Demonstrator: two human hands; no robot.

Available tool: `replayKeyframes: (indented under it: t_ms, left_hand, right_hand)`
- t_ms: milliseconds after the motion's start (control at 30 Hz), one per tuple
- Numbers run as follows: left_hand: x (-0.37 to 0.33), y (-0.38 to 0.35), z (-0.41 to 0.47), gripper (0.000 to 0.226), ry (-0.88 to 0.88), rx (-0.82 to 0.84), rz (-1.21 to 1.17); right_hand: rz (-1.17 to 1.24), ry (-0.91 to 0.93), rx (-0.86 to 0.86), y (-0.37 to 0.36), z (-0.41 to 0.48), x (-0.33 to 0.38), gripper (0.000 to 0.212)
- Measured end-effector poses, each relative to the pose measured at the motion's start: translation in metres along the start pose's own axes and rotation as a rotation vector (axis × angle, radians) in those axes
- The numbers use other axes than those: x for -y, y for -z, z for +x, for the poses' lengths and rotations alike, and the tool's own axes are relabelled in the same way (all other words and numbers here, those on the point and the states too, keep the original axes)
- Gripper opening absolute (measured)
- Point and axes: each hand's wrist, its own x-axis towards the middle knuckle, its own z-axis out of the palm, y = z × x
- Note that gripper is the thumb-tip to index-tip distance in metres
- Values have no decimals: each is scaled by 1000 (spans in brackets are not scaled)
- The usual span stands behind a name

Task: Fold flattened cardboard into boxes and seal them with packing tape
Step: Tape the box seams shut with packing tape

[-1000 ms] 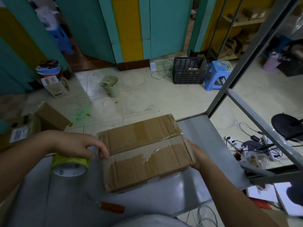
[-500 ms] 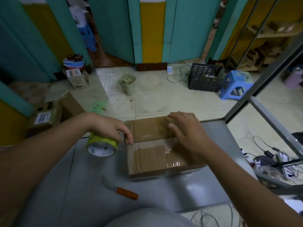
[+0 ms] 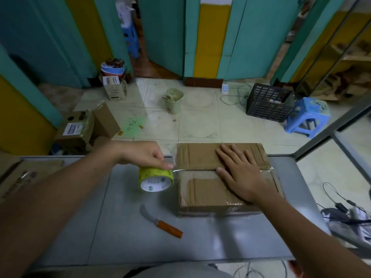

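A closed brown cardboard box (image 3: pixel 202 195) lies on the grey metal table (image 3: pixel 124 233), with clear tape along its middle seam. My right hand (image 3: pixel 239 173) lies flat on the box top, fingers straight and spread over the seam. My left hand (image 3: pixel 144 155) grips a yellow-green roll of packing tape (image 3: pixel 155 178) just left of the box. A strip of clear tape runs from the roll to the box's left edge.
A small knife with an orange handle (image 3: pixel 162 222) lies on the table in front of the roll. Flattened cardboard (image 3: pixel 26 173) sits at the table's left end. On the floor beyond stand cardboard boxes (image 3: pixel 84 127), a bin (image 3: pixel 173 101), a black crate (image 3: pixel 268 105) and a blue stool (image 3: pixel 307 117).
My right hand moved from the box's right side onto its top and now presses flat on the seam. My left hand with the tape roll stayed at the box's left edge.
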Motion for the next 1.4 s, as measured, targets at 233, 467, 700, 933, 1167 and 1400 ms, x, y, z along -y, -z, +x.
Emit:
replayKeyframes:
  t_ms: [233, 467, 700, 933, 1167, 1400]
  left_hand:
    - [33, -26, -14, 46, -344, -120, -691]
    - [46, -32, -10, 41, -220, -343, -335]
    - [71, -14, -16, 56, -30, -416, 98]
    - [72, -8, -11, 53, 30, -471, 273]
    - [100, -32, 22, 56, 76, -335, 128]
    - [101, -65, 61, 51, 125, -298, 10]
  right_hand:
    - [-2, 0, 6, -1, 1, -2, 69]
    - [-33, 2, 42, 0, 0, -1, 66]
    - [-33, -9, 47, 1, 1, 2, 64]
    - [-37, -13, 46, 0, 1, 2, 64]
    - [-48, -17, 50, -2, 3, 2, 65]
    - [-52, -16, 66, -3, 4, 0, 66]
